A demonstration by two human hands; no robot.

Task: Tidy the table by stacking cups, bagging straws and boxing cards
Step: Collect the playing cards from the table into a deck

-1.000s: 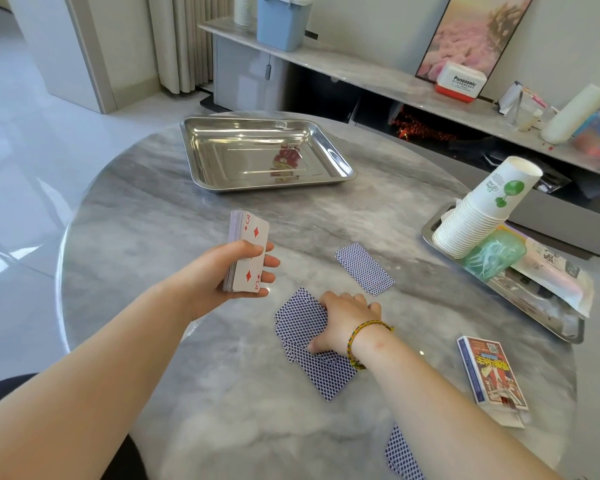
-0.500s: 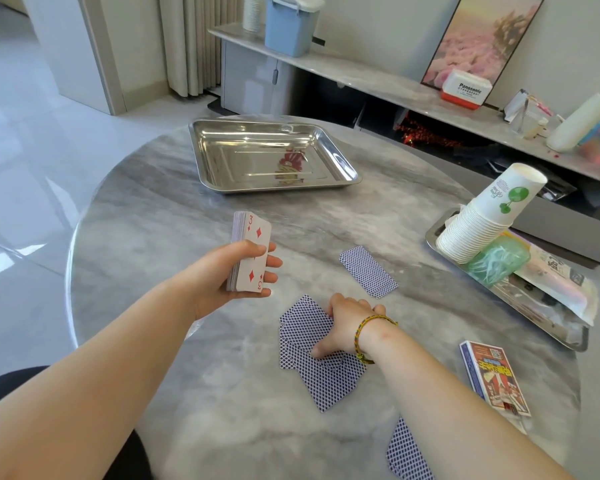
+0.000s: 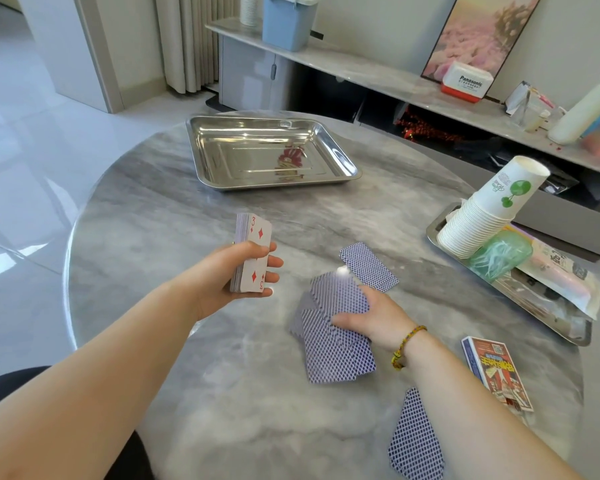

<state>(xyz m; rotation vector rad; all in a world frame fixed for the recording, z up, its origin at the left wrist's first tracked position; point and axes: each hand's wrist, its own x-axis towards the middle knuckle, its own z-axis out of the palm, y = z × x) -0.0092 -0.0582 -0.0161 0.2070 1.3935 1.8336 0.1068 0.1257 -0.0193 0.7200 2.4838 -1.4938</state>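
Observation:
My left hand (image 3: 236, 278) grips a deck of cards (image 3: 252, 258) upright above the table, the three of diamonds facing me. My right hand (image 3: 371, 317) holds a loose fan of blue-backed cards (image 3: 333, 327), thumb on top, their front edge lifted off the marble. One blue-backed card (image 3: 368, 266) lies just beyond that hand and another card (image 3: 416, 441) near the front edge under my right forearm. The red card box (image 3: 497, 370) lies flat to the right. A tilted stack of paper cups (image 3: 489, 209) and a green bag of straws (image 3: 499, 256) rest on the right tray (image 3: 541, 313).
A steel tray (image 3: 201, 147) with nothing in it sits at the far side of the round marble table (image 3: 160, 209). A white packet (image 3: 561, 278) lies on the right tray. Behind the table runs a low shelf (image 3: 361, 71) with a blue bin and clutter.
My right hand has turned and gathered the spread cards, lifting them partly off the table. The left hand keeps the deck in about the same place.

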